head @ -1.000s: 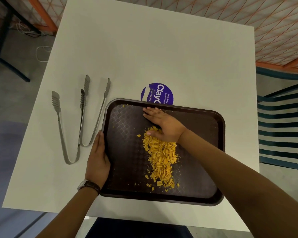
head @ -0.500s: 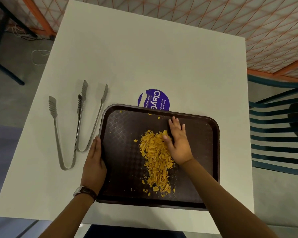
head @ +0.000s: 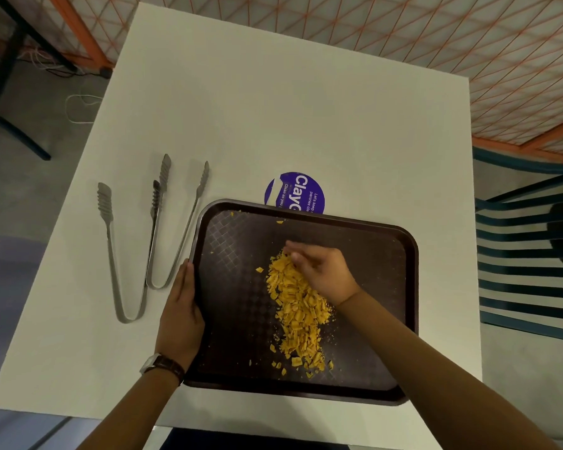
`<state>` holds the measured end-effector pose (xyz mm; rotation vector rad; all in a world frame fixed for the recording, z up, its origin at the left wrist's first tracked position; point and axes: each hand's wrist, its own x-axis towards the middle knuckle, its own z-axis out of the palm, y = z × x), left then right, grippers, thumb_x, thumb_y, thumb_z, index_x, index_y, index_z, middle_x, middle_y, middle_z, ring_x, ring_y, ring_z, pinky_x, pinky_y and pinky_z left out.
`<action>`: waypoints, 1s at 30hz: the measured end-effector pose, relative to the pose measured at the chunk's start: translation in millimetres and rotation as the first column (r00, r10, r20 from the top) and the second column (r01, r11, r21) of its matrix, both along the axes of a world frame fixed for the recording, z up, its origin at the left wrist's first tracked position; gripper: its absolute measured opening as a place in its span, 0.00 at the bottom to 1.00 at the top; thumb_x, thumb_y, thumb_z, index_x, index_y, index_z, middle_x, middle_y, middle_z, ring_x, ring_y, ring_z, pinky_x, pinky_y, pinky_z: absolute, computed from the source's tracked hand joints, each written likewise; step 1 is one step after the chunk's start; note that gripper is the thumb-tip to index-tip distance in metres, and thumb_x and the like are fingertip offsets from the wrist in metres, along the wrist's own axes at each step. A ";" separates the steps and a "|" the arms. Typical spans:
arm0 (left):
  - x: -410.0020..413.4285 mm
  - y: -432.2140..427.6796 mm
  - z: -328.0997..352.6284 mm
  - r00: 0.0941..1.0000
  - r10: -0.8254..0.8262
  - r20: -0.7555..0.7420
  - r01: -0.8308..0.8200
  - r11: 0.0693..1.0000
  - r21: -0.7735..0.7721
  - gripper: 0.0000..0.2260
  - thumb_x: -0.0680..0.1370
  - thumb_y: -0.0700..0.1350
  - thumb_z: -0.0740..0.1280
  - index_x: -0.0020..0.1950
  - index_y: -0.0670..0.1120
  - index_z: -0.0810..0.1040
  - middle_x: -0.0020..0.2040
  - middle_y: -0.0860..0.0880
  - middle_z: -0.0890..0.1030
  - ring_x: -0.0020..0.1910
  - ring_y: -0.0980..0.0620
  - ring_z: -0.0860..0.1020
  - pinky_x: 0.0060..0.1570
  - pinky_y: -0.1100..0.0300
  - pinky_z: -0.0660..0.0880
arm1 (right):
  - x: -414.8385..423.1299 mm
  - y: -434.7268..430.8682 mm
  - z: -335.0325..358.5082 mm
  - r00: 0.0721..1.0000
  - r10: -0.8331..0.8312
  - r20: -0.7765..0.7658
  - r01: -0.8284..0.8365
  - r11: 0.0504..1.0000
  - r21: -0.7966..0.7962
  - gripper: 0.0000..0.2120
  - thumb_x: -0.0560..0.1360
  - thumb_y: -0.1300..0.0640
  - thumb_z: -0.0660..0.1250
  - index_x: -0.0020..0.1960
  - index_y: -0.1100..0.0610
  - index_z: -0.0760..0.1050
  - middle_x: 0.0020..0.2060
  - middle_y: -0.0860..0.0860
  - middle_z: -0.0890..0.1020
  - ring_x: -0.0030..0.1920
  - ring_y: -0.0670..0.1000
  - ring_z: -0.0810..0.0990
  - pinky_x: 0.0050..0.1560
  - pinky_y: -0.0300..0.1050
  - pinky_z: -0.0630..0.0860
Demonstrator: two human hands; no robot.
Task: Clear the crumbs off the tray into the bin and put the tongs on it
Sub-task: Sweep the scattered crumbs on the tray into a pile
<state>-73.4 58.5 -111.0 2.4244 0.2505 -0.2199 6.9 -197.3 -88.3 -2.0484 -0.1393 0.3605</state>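
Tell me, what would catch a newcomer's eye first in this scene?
The heap of bright yellow crumbs in the middle of the dark brown plastic tray stands out most, with the right hand resting on its far end. The left hand grips the tray's left rim. Left of the tray, two pairs of long steel tongs lie on the white table.

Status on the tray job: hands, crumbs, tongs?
Left hand braces tray edge; right hand raking crumbs. Crumbs piled mid-tray. Two tongs on table, untouched. No bin visible.
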 end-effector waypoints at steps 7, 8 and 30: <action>1.6 -1.3 6.0 1.000 0.006 -0.005 -0.006 1.000 -0.017 0.28 0.77 0.32 0.55 0.75 0.46 0.51 0.76 0.46 0.56 0.73 0.46 0.60 0.67 0.57 0.57 | -5.9 -12.5 29.7 1.000 -0.005 -0.007 0.004 0.987 -0.160 0.22 0.73 0.69 0.67 0.65 0.56 0.73 0.46 0.49 0.82 0.48 0.46 0.82 0.54 0.38 0.78; 1.6 -1.0 6.9 1.000 0.003 -0.006 -0.003 1.000 -0.014 0.28 0.77 0.31 0.55 0.75 0.46 0.51 0.76 0.46 0.56 0.73 0.47 0.59 0.68 0.58 0.57 | -12.3 -11.0 33.5 1.000 0.005 -0.019 -0.009 0.976 -0.217 0.20 0.73 0.67 0.68 0.64 0.55 0.75 0.44 0.49 0.82 0.45 0.46 0.82 0.51 0.39 0.78; 0.0 -3.0 10.5 0.999 -0.016 0.049 0.016 1.000 -0.006 0.29 0.76 0.29 0.52 0.75 0.44 0.51 0.76 0.44 0.56 0.73 0.47 0.59 0.70 0.57 0.57 | -142.1 -75.5 7.3 0.946 0.322 0.022 -0.208 0.660 -0.721 0.54 0.62 0.24 0.62 0.77 0.54 0.49 0.76 0.55 0.52 0.76 0.57 0.49 0.72 0.64 0.38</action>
